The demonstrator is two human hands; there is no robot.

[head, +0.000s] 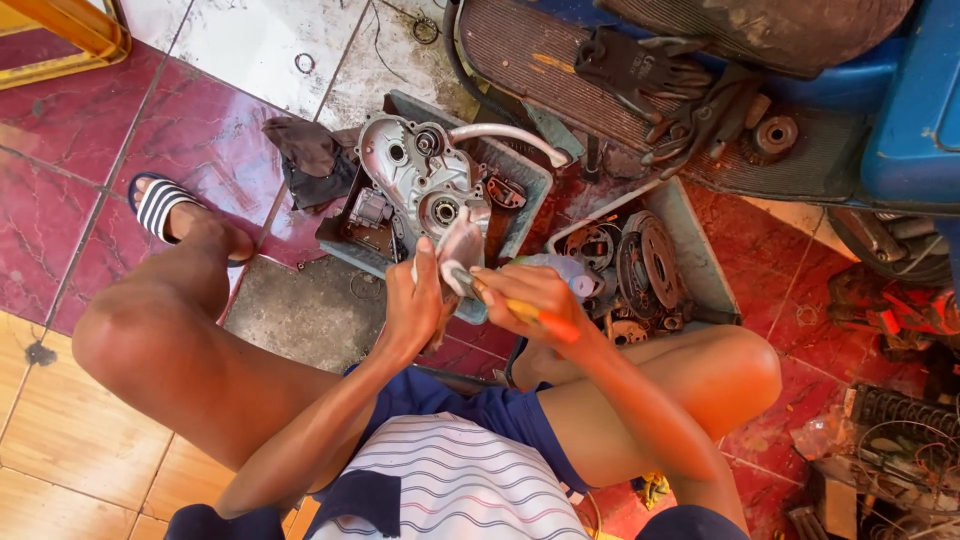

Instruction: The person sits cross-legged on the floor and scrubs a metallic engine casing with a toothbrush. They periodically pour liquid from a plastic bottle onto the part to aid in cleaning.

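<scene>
So a small grey metal part [462,243] was being held up in the left hand [418,300], fingers wrapped snugly round its lower edge, probably so its face was turned toward the tool. In the right hand [530,298] a yellow-and-orange handled tool [520,310] was gripped tight, its tip laid against the part, which looked like scraping or picking, though the tip itself was too small to be made out. Both hands were kept over the knees, just in front of a shallow grey tray [530,165], so anything dropped would likely have been caught there.

In that tray a silver engine case cover [415,175] was laid open side up, with a curved metal tube [510,135] beside it. A second tray [690,245] to the right was filled with round clutch-like discs [650,262], apparently kept sorted apart from the cover. A dark rag [310,160] was left on the red tiled floor [60,200] within easy reach. Black gloves [640,70] were draped on the ribbed footboard [520,50] of a blue scooter, unused. A striped sandal [160,205] was worn on the foot at the left.
</scene>
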